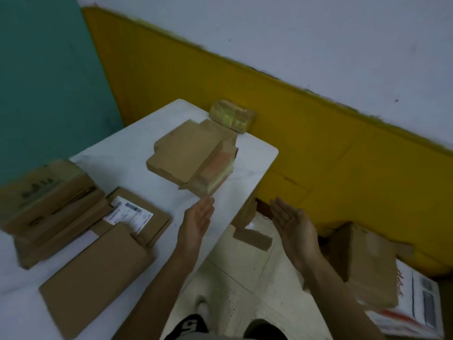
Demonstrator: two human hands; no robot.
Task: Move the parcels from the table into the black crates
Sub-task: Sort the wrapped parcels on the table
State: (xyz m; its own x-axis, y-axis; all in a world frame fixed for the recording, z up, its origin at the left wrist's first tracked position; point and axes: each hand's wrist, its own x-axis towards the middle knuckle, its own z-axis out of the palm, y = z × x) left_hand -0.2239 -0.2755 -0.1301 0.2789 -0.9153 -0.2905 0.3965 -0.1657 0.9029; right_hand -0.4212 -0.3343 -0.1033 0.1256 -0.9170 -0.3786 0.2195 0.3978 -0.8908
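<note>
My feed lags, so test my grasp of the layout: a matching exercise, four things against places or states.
Things: 1 taped parcel; 2 labelled parcel; 3 left hand; 4 right hand.
Places: A open, over the floor off the table; B table's far corner; C open, above the table edge; D table's near side, label up.
Pairs: 1-B, 2-D, 3-C, 4-A.

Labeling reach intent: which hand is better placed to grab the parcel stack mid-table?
Left, likely. The left hand is open over the table, fingertips almost at the near corner of the parcel stack. The right hand, also open, hangs past the table edge above the floor, farther off.
</note>
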